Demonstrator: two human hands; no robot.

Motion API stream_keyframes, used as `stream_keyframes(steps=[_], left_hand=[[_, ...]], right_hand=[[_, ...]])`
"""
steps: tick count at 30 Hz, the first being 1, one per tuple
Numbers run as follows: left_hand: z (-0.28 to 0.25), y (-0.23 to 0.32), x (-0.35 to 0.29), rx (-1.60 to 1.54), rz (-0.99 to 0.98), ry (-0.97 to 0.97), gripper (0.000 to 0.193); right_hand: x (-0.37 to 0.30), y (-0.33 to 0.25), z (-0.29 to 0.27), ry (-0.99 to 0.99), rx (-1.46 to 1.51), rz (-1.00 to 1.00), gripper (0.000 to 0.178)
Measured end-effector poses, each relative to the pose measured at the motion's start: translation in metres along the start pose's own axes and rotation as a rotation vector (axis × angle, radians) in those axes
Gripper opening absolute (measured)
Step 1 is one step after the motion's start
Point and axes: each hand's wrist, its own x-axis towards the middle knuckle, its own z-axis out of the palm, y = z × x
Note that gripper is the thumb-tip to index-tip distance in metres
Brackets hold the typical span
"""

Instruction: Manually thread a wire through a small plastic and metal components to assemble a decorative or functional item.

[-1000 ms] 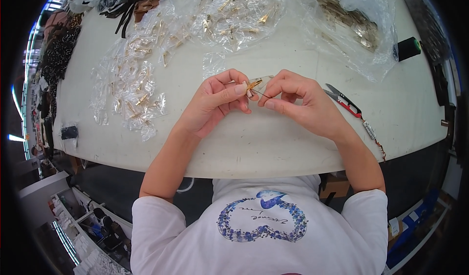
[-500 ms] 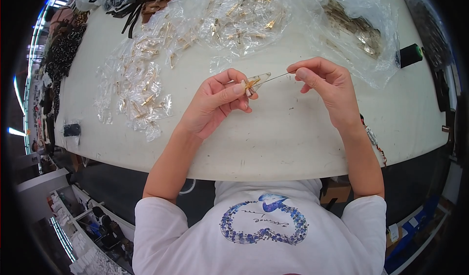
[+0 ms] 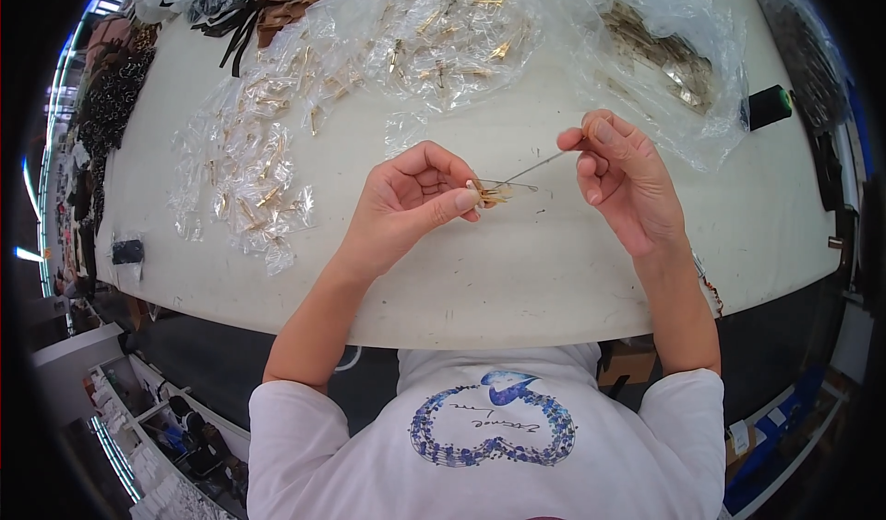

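Observation:
My left hand (image 3: 397, 202) is closed, its thumb and fingers pinching a small gold-coloured metal piece (image 3: 495, 192). The piece has a thin pointed outline and looks like a hair clip; its exact kind is hard to make out. From it a thin dark strand (image 3: 535, 167) runs up to the right. My right hand (image 3: 632, 174) pinches the strand's other end between thumb and forefinger, the remaining fingers curled. Whether the strand is thread or a needle I cannot tell. Both hands are held above the white table (image 3: 461, 289).
Small clear bags with gold-coloured pieces (image 3: 268, 169) lie at the left and far middle. A large clear bag of flat brownish pieces (image 3: 660, 54) rests far right, beside a black thread spool (image 3: 770, 107). Dark straps (image 3: 268, 12) lie far left, a small black object (image 3: 127, 251) near left.
The gold-coloured piece has tipped from pointing up-right to nearly level and sits lower. My right hand has turned and shifted slightly right, still pinching the strand.

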Motion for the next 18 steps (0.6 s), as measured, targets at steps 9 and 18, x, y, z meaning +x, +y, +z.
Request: stream_keyframes(steps=[9,18], left_hand=[[0.003,-0.004,-0.002,0.05,0.042,0.056,0.014],[0.002,-0.005,-0.002,0.031,0.032,0.039,0.014]], right_hand=[[0.0,0.016,0.011,0.09,-0.642,-0.221,0.016],[-0.008,0.037,0.026,-0.026,-0.981,-0.34,0.016]])
